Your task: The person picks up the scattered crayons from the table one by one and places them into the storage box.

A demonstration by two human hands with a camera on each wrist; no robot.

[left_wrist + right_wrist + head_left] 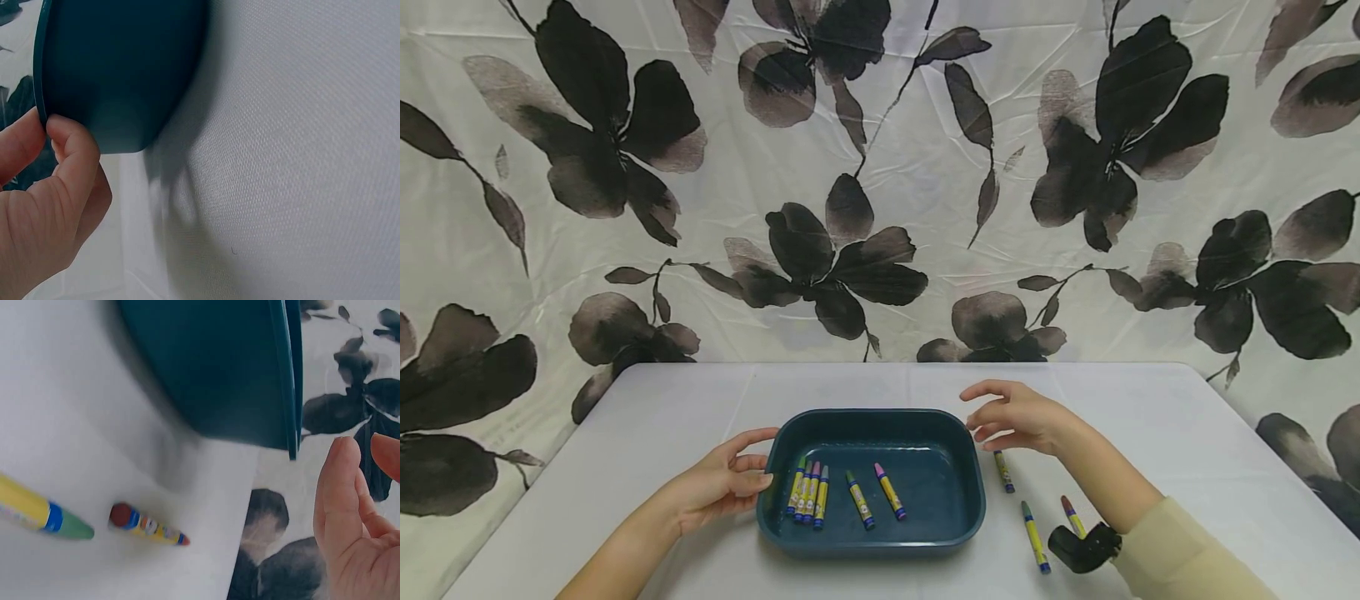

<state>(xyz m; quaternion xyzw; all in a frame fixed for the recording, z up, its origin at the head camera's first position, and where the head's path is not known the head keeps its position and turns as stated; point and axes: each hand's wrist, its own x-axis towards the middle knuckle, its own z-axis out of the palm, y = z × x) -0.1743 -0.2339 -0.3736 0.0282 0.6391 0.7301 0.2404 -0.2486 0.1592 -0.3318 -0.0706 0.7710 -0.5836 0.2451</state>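
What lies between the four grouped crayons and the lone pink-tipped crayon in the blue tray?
One green-tipped crayon, lying apart from both; the head view shows it.

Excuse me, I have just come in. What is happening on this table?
A person's left hand pinches the rim of a dark teal tray at its left end. The right hand holds nothing; it is just off the tray's right end, with its fingers loosely bent. Six crayons lie in the tray, four of them close together toward its left end. Three more crayons lie on the white table, to the right of the tray.
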